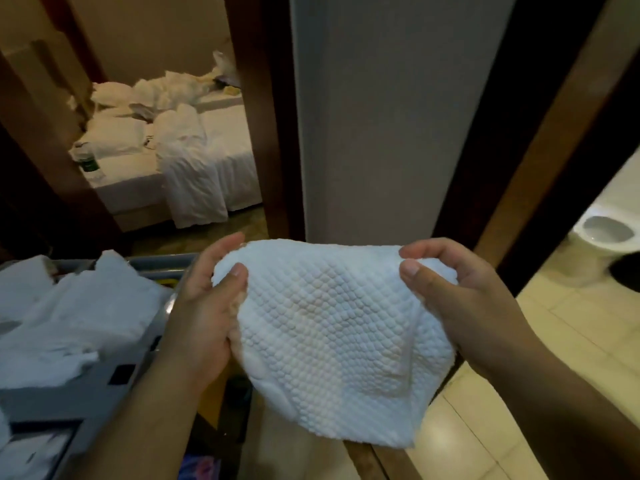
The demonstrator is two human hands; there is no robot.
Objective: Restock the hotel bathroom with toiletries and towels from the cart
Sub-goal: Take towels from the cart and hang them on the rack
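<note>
Held towel [332, 327] at frame centre, pinched at top corners between curled fingers and thumbs of left hand [204, 306], right hand [460, 292]. Beside cart [162, 263], lower left, heaped with linen [69, 323]. Not yet taken towards toilet [606, 233], right edge. Judged early stage.

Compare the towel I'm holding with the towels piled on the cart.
The held towel has a bumpy, waffle-like weave; the cart towels look smoother. The held towel hangs spread between the left hand and right hand; the cart towels lie piled. Both are white.
</note>
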